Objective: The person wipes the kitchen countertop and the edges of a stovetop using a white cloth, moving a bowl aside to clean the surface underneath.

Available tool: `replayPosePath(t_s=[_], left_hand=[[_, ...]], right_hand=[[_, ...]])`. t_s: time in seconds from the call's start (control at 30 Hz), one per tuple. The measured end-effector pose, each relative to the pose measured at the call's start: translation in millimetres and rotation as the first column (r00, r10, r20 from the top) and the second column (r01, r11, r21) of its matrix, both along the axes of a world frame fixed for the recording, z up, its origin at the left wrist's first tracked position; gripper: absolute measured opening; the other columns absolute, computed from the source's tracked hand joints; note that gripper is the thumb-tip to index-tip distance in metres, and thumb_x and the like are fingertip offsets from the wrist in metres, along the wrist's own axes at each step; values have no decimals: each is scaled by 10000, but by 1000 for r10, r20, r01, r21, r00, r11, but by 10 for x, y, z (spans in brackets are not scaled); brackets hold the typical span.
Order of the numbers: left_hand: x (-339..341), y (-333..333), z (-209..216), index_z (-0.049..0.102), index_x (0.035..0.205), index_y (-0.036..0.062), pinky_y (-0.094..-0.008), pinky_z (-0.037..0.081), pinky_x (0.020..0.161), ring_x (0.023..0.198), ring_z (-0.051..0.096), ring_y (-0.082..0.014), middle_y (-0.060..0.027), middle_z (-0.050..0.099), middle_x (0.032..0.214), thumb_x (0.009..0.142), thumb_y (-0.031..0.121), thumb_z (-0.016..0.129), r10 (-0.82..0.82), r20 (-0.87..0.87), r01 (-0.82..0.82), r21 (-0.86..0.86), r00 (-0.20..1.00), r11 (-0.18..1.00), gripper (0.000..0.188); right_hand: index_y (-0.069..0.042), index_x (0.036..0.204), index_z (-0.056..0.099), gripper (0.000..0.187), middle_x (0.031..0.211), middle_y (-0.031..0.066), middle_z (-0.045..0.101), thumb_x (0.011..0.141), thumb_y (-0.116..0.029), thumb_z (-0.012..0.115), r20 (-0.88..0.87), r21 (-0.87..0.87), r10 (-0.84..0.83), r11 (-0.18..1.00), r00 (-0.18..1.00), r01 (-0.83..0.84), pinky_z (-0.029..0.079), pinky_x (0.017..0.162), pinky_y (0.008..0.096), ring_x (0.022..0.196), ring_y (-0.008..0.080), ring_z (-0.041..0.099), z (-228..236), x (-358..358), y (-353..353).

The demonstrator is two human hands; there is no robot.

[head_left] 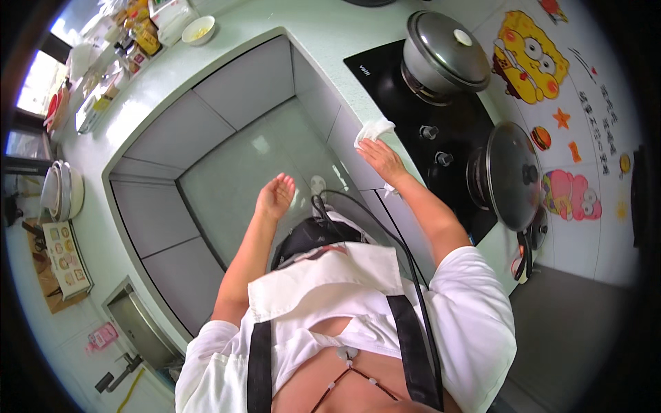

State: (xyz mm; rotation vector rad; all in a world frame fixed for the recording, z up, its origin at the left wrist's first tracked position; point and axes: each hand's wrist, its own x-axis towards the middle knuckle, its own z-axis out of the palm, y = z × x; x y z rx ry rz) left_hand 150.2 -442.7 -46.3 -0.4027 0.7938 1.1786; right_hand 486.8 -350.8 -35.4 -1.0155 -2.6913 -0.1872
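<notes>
My right hand (382, 160) holds a white cloth (375, 129) down on the counter edge beside the black gas hob (420, 113). Part of the cloth bunches out past the fingertips, and a small end shows by the wrist. My left hand (277, 196) hangs in the air in front of my body, above the floor. Its fingers are loosely curved, and nothing is in it. On the hob stand a grey lidded pot (444, 58) at the far burner and a pan with a glass lid (513, 177) at the near one. Two knobs (436, 143) sit close to my right hand.
A pale green counter (303, 17) wraps around the floor space (241, 155). Bottles (143, 40) and a small bowl (198, 30) stand at the far left. Stacked bowls (62, 189) and a sink (141, 323) lie left. A black cable (385, 234) runs along my body.
</notes>
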Motion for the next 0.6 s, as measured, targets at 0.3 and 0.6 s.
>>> replayPosePath(t_s=[0.3, 0.6], left_hand=[[-149, 944, 247, 561, 1050, 9, -367, 527, 817, 882, 632, -247, -114, 640, 929, 937, 151, 432, 23, -172, -23, 6, 985, 1000, 223], [-89, 948, 239, 563, 1045, 14, -356, 518, 838, 910, 622, -235, -100, 633, 936, 949, 160, 414, -35, -167, 35, -4, 985, 999, 229]], right_hand=[[-41, 883, 609, 179, 923, 91, 614, 723, -102, 555, 168, -124, 268, 961, 949, -249, 428, 907, 350, 926, 216, 582, -40, -84, 169], [-107, 700, 550, 14, 667, 31, 502, 688, -105, 557, 26, -225, 367, 908, 930, -352, 442, 878, 350, 727, 189, 549, 59, 21, 243]])
